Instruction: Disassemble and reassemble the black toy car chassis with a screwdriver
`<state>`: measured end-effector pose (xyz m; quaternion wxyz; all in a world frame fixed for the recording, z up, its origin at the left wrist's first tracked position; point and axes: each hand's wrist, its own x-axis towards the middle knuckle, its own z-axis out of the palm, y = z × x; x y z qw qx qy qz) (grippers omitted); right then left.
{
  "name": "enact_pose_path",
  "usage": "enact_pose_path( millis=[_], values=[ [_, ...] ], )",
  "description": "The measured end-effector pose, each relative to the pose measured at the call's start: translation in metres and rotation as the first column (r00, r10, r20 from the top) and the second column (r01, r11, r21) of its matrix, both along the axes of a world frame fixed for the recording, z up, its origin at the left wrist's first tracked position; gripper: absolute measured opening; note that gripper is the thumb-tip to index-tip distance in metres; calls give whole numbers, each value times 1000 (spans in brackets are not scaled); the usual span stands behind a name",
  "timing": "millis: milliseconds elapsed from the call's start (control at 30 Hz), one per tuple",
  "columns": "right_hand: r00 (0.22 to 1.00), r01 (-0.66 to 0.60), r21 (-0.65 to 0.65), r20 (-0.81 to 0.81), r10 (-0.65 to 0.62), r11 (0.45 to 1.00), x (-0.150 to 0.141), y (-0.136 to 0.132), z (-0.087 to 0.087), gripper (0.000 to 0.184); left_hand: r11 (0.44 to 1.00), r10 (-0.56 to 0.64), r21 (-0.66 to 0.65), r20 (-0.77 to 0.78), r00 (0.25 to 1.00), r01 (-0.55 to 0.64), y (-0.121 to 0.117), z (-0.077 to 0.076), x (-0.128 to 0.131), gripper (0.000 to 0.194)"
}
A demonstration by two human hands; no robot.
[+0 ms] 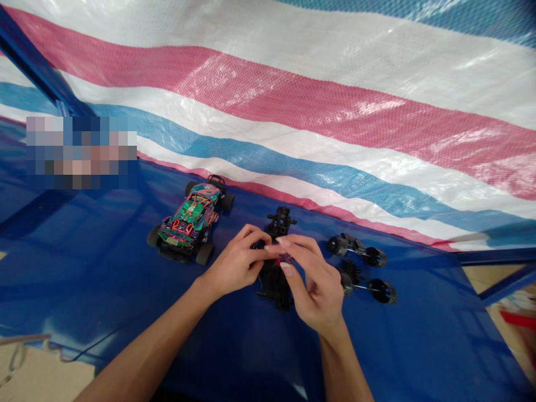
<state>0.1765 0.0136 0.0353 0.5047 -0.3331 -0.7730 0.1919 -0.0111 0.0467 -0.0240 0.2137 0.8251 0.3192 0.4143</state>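
Note:
Both my hands meet over a black toy car chassis [278,296] in the middle of the blue table. Between the thumb and fingers of my right hand [320,279] is a small dark purple piece [287,258], too small to name. My left hand [240,259] is closed beside it, fingers bent and fingertips drawn together close to the right fingertips. Whatever the left fingers hold is hidden. A bit of red shows under the fingers. The far end of the chassis sticks out beyond my hands; its middle is partly covered.
To the left stands a finished-looking toy car [190,215] with a green, multicoloured body. Two black wheel-and-axle assemblies [355,248] lie to the right. A striped plastic sheet [293,106] hangs behind the blue table [234,346]. A blurred-out patch is at far left.

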Motion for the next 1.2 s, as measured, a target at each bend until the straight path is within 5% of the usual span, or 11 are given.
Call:
enact_pose_path(
  millis=[200, 467, 700, 900, 1200],
  values=[
    [990, 84, 71, -117, -75, 994, -4, 3, -6, 45, 999, -11, -37, -24, 1000, 10, 0, 1, 0, 38],
    [947, 245, 134, -246, -207, 960, 2, -1, 3, 57, 996, -13, -89, 52, 999, 18, -2, 3, -2, 50],
    [904, 233, 29, -376, -206, 972, -6, 9, 5, 57, 930, 305, -315, 373, 876, -189, 2, -3, -2, 56],
    [970, 163, -38, -176, -167, 986, -19, 31, 6, 38, 856, 393, -486, 391, 832, -175, 8, -12, -4, 54],
    [992, 119, -125, 49, -114, 985, -24, 57, 1, 24, 850, 391, -492, 348, 852, -189, 9, -19, -2, 58]
  ],
)
